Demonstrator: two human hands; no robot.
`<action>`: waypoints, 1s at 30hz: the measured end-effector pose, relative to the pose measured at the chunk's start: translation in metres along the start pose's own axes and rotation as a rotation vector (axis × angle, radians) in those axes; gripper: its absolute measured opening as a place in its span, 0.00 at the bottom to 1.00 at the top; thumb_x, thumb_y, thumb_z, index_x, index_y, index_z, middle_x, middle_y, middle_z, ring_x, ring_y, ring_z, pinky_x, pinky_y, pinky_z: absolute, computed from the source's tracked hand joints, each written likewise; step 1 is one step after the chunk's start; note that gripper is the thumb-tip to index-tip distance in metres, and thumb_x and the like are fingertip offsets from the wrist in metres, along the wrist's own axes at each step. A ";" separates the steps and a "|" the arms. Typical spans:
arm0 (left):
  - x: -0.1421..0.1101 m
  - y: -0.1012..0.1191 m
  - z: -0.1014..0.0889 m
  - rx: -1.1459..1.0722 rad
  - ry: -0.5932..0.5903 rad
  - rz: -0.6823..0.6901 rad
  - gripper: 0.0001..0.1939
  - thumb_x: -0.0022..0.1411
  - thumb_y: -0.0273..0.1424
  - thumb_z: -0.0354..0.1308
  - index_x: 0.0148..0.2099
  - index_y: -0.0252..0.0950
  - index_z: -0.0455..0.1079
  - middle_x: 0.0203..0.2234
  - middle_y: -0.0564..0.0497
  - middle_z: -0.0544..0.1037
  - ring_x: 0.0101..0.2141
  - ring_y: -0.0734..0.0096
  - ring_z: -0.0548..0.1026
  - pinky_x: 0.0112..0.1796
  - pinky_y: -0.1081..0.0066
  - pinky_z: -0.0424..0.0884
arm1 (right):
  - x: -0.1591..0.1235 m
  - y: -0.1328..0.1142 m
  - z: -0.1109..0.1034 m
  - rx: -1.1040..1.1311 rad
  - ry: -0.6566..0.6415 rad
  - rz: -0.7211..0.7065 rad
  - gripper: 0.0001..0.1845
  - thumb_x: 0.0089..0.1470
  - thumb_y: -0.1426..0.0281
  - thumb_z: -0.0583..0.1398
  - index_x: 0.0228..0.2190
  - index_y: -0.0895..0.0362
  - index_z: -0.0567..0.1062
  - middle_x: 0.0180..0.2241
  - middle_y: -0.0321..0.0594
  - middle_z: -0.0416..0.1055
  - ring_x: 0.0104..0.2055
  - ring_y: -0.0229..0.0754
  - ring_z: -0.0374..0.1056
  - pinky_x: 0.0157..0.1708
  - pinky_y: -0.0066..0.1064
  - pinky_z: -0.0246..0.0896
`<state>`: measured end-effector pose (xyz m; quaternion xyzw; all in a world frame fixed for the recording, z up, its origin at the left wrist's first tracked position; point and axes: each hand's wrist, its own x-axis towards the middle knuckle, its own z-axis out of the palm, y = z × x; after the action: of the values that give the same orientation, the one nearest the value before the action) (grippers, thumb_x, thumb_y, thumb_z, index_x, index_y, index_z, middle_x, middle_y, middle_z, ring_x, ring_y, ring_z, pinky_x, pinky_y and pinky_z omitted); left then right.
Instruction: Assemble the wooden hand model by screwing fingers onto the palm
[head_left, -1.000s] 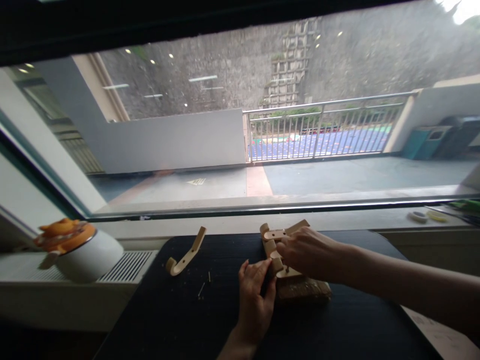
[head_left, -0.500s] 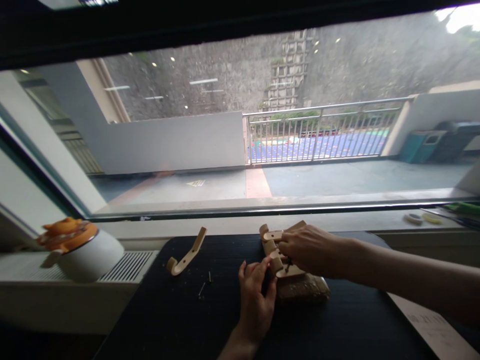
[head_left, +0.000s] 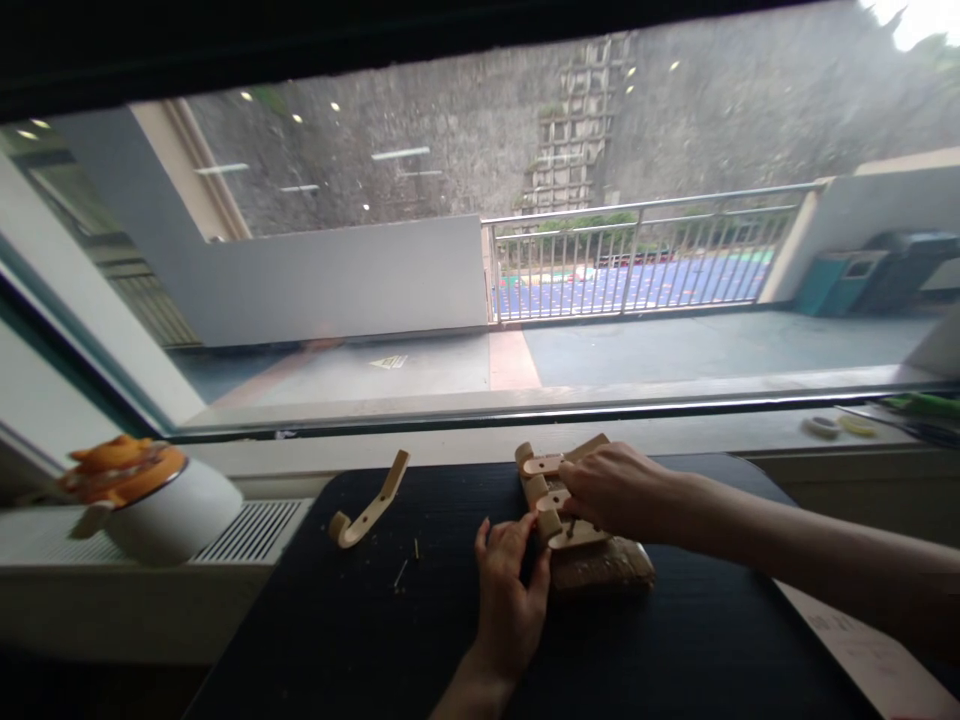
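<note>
A rough wooden board (head_left: 604, 568) lies on the black table, with several pale curved wooden hooks across it. My left hand (head_left: 514, 585) is at the board's left side, thumb and fingertips closed around the curled end of the nearest wooden hook (head_left: 581, 536). A small dark screw or pin (head_left: 571, 526) stands up from that hook. Right above it, my right hand (head_left: 615, 490) is closed, fingers pinched and pointing down; what they hold is hidden. Behind lies another hook (head_left: 541, 465), its curl facing left. Off to the left rests a loose wooden hook (head_left: 367, 518) with holes in it.
Two thin screws (head_left: 405, 568) lie on the black table (head_left: 360, 650) among crumbs. A white pot with an orange lid (head_left: 169, 510) stands on the left ledge. Tape rolls (head_left: 821, 427) sit on the right sill, and cardboard (head_left: 862, 640) is at the right edge. A window (head_left: 420, 300) rises behind.
The whole view has shifted slightly. My right hand has turned a little over the nearest hook, while my left hand keeps its hold.
</note>
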<state>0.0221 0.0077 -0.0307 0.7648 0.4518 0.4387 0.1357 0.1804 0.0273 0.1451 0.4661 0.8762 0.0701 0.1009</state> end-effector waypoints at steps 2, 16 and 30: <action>0.000 0.000 0.001 -0.026 -0.004 -0.030 0.19 0.62 0.28 0.53 0.56 0.41 0.62 0.47 0.47 0.75 0.48 0.59 0.72 0.56 0.43 0.52 | -0.001 -0.001 -0.003 0.005 0.000 0.043 0.11 0.57 0.68 0.55 0.34 0.63 0.73 0.29 0.48 0.76 0.31 0.51 0.74 0.24 0.32 0.56; 0.003 0.003 0.000 -0.422 -0.017 -0.308 0.18 0.58 0.29 0.58 0.51 0.38 0.70 0.46 0.46 0.77 0.47 0.61 0.74 0.50 0.63 0.69 | -0.003 0.004 -0.004 0.062 0.080 -0.131 0.02 0.53 0.74 0.58 0.32 0.59 0.70 0.29 0.41 0.74 0.31 0.42 0.72 0.26 0.27 0.55; 0.003 0.004 0.002 -0.457 0.012 -0.308 0.18 0.56 0.28 0.58 0.50 0.38 0.71 0.45 0.47 0.77 0.47 0.61 0.74 0.51 0.64 0.68 | -0.001 -0.004 -0.005 -0.022 0.101 -0.014 0.08 0.58 0.71 0.54 0.32 0.60 0.71 0.28 0.45 0.74 0.30 0.45 0.72 0.27 0.32 0.58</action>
<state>0.0268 0.0085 -0.0282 0.6342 0.4529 0.5080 0.3670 0.1769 0.0244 0.1491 0.4548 0.8824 0.1026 0.0623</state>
